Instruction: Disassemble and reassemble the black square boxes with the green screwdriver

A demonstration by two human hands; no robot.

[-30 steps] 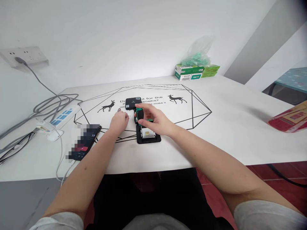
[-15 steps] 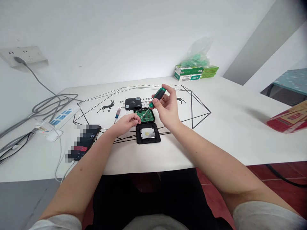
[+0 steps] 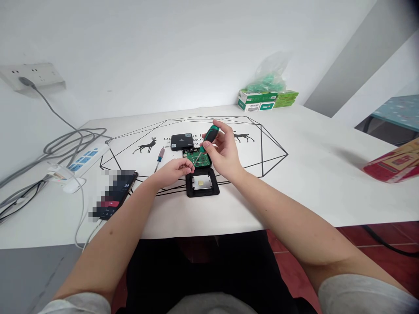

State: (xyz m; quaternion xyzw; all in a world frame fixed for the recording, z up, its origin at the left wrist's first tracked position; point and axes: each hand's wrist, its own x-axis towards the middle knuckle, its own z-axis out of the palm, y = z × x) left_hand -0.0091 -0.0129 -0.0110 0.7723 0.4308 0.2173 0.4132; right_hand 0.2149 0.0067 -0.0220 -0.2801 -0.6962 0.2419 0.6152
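Observation:
My right hand grips a green-and-black screwdriver, its shaft slanting down to the left. The screwdriver's tip is close to the fingertips of my left hand, which are pinched together; whatever they hold is too small to make out. Both hands are over the front left part of a green circuit board in an open black case. Just in front of it lies a black cover with a silver metal plate on its inside. Behind the board rests a flat black box with stickers.
A second screwdriver lies left of the board. Farther left are a phone, a power strip and coiled grey cables. Green-and-white boxes under a plastic bag stand at the back; a red package lies at right.
My right hand has moved left and slightly down with the screwdriver, which now stands a bit steeper. My left fingertips have shifted slightly right and toward me.

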